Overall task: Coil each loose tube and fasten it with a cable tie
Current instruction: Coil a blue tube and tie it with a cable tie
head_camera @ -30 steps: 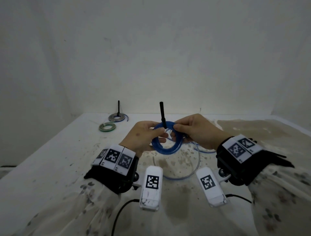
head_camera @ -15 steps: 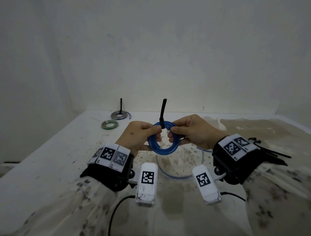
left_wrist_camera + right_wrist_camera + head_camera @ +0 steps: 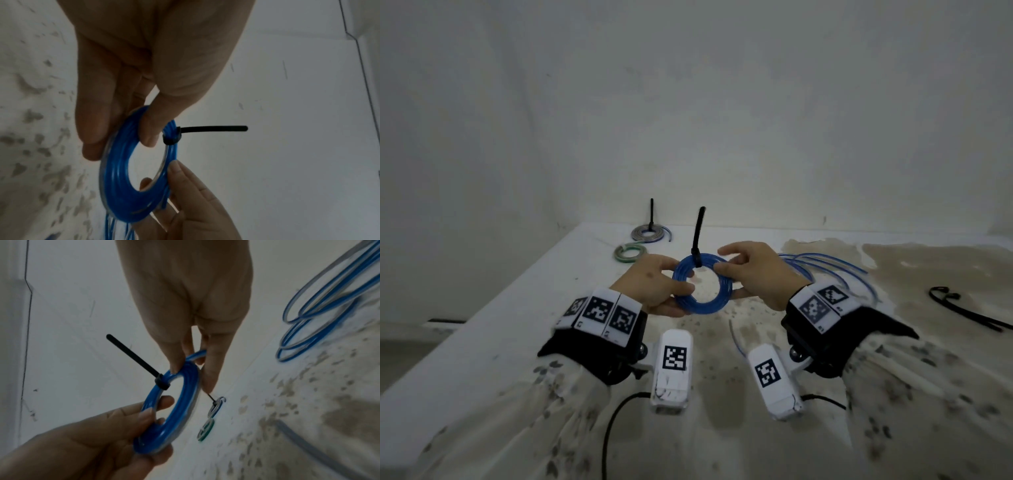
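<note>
A blue tube wound into a flat coil [image 3: 702, 301] is held above the table between both hands. A black cable tie [image 3: 697, 240] wraps the coil's top, its tail sticking up. My left hand [image 3: 654, 287] pinches the coil's left side [image 3: 115, 178] between thumb and fingers. My right hand [image 3: 753, 270] pinches the right side [image 3: 185, 368] with thumb and fingertips. The tie's head [image 3: 161, 383] sits tight on the coil, and it [image 3: 171, 139] lies beside my left thumb. Loose blue tube [image 3: 825, 267] loops behind my right hand.
Two tied coils lie at the table's far left: a grey one [image 3: 649, 234] with an upright tie and a green one [image 3: 630, 253]. Spare black cable ties [image 3: 962, 308] lie at the right. A tube end [image 3: 736, 339] lies by my right wrist. The table [image 3: 517, 325] is stained.
The coil has turned flatter toward the camera and both hands have shifted their grip outward to its sides. The loose tube loop below has moved to the right, behind the right hand.
</note>
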